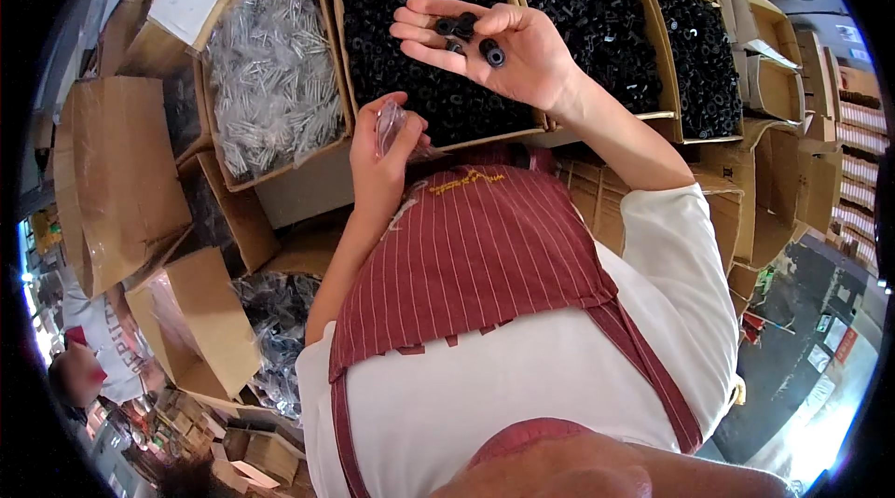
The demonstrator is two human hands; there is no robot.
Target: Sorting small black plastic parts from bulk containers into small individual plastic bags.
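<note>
My right hand (508, 46): palm up, fingers spread and only slightly curled, cupping rather than clamping. On the palm lie several small black ring-shaped parts (471, 36), some near the finger bases, two nearer the heel of the palm. They rest loose; no finger presses them.

My left hand (384, 158): below and to the left of the right one, close to my chest. Thumb and fingers are pinched together on a small clear plastic bag (392, 122), which sticks up out of the pinch. I cannot tell what is inside the bag.

Directly beneath and beyond my right palm: an open cardboard box of black rings (410, 78), full of the same kind of part. To the right of that hand: a second box of black parts (587, 13), then a third box of black parts (704, 60) further right.

To the left of both hands: a carton of silvery metal pieces (270, 78) in clear wrapping.

Below my left hand, further left: empty-looking folded cartons (121, 172) and a bag of shiny parts (275, 321).

Nearest me, under both forearms: my red striped apron (485, 255) over a white shirt (522, 377).
</note>
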